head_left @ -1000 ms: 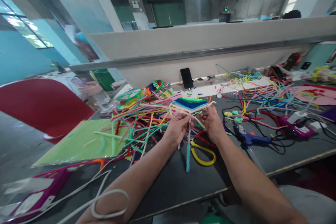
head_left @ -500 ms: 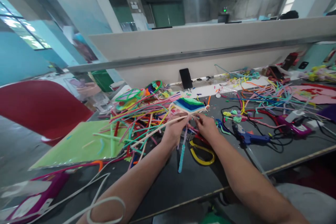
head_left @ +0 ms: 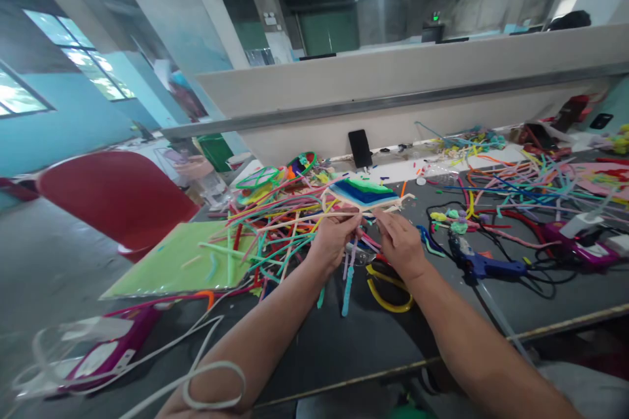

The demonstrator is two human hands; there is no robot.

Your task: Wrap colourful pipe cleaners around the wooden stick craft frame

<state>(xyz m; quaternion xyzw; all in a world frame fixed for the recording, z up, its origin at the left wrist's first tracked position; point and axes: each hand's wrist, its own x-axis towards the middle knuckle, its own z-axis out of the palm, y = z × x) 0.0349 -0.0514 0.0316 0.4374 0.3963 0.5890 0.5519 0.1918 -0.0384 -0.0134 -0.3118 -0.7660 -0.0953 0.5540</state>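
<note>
blue-and-green banded fuzzy panel point(head_left: 366, 195) sits at one o'clock from the left hand point(head_left: 332, 240), whose fingers point(head_left: 350, 218) pinch a long cream fuzzy stem point(head_left: 324, 215), probably to steady it; whether the right hand point(head_left: 401, 243) grips anything, i cannot tell.

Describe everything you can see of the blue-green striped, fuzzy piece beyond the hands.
The blue-green striped, fuzzy piece shows V-shaped bands of green, dark blue and lighter blue with a cream edge, apparently chenille stems. It sits just beyond the bare left hand and bare right hand, its point toward them; whether they touch it is unclear.
</note>
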